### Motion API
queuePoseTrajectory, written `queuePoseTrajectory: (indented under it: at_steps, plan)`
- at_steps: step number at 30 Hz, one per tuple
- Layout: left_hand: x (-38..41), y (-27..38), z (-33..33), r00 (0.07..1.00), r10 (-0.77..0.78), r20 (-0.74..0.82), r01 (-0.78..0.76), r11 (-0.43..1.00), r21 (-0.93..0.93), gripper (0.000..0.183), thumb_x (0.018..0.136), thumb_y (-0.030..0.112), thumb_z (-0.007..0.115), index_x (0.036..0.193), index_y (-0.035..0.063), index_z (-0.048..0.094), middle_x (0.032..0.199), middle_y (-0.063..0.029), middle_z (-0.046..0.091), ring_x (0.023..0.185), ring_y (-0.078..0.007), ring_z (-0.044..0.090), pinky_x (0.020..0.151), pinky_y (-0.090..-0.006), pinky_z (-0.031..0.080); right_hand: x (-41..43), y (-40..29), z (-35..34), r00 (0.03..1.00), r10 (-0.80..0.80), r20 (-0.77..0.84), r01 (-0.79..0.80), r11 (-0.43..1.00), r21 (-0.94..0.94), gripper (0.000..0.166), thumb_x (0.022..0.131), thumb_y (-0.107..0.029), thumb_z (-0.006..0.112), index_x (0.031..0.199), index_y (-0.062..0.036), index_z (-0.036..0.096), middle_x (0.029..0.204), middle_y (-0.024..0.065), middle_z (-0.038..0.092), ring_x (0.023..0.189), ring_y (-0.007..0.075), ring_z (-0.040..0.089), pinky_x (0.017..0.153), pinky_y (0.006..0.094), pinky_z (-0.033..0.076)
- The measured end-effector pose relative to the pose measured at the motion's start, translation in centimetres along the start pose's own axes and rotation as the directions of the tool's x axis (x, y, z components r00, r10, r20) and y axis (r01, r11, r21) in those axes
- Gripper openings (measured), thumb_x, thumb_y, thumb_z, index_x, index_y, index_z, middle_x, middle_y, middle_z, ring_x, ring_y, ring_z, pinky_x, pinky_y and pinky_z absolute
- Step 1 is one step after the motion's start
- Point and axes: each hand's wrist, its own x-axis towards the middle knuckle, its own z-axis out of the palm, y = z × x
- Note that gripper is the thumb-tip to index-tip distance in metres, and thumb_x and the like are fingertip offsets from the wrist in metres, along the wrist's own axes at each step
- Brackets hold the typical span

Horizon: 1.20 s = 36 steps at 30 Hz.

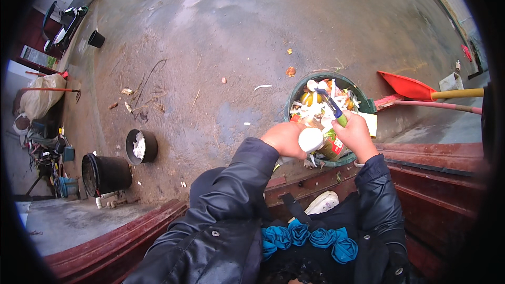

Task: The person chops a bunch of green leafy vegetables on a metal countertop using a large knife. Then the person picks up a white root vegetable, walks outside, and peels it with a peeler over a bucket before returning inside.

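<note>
My left hand (285,141) grips a white root vegetable, probably a daikon radish (310,139), with its pale rounded end facing up. In my right hand (352,129) is a peeler (332,103) with a green and dark blue handle, its head pointing away from me. Both hands are over the near part of a round green bin (338,74). White peel strips, eggshells (312,85), an orange-yellow fruit or peel (311,98) and a wrapper with a red label (337,145) fill it. The radish's lower part is mostly hidden by my left hand.
A red dustpan (408,86) and a pink-handled broom (438,105) lie right of the bin. Dark red door sill (434,156) runs beside me. To the left are a black bucket (112,173), a dark pot (152,148) and a rake (51,89). Scraps dot the wet concrete (236,47).
</note>
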Motion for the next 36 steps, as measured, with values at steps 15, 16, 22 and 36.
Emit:
queuePoseTrajectory:
  at_steps: [15, 16, 22, 36]
  plan:
    - [-0.1, -2.2, -2.5, 0.990, -0.039, -0.137, 0.009, 0.978, -0.208, 0.057, 0.058, 0.027, 0.075, 0.109, 0.0044, 0.062, 0.099, -0.0159, 0.066, 0.094, -0.0292, 0.064, 0.084, -0.0365, 0.049, -0.5, 1.3, 0.6, 0.999, 0.022, -0.032, -0.024, 0.998, -0.063, 0.016, 0.075, -0.014, 0.065, 0.080, -0.0012, 0.058, 0.075, 0.0202, 0.059, 0.073, 0.0403, 0.059, 0.066, 0.0437, 0.048]
    - [-0.1, -2.4, -2.5, 0.989, -0.046, -0.141, 0.015, 0.977, -0.213, 0.058, 0.058, 0.028, 0.075, 0.109, 0.0044, 0.062, 0.100, -0.0159, 0.066, 0.095, -0.0291, 0.063, 0.084, -0.0364, 0.049, -0.4, 1.8, 1.0, 0.998, -0.014, -0.058, 0.010, 0.998, -0.063, 0.016, 0.075, -0.014, 0.065, 0.080, -0.0013, 0.058, 0.074, 0.0198, 0.059, 0.073, 0.0402, 0.059, 0.066, 0.0435, 0.048]
    - [0.2, -3.6, -2.6, 0.979, -0.087, -0.186, 0.046, 0.975, -0.217, 0.063, 0.055, 0.030, 0.076, 0.111, 0.0036, 0.062, 0.100, -0.0178, 0.066, 0.095, -0.0309, 0.063, 0.085, -0.0370, 0.049, 0.1, 2.4, 1.5, 0.999, 0.023, 0.041, -0.024, 0.999, 0.026, 0.016, 0.076, -0.013, 0.064, 0.086, -0.0023, 0.059, 0.075, 0.0195, 0.060, 0.073, 0.0381, 0.060, 0.068, 0.0413, 0.048]
    - [-0.2, -6.0, -4.1, 0.933, -0.354, -0.073, 0.323, 0.908, -0.266, 0.065, 0.056, 0.032, 0.078, 0.113, 0.0038, 0.060, 0.101, -0.0167, 0.066, 0.096, -0.0281, 0.063, 0.085, -0.0355, 0.048, 0.0, 3.0, 2.4, 0.963, 0.131, 0.234, -0.205, 0.923, 0.325, 0.018, 0.078, -0.011, 0.068, 0.093, -0.0026, 0.064, 0.082, 0.0127, 0.067, 0.076, 0.0187, 0.065, 0.071, 0.0319, 0.050]
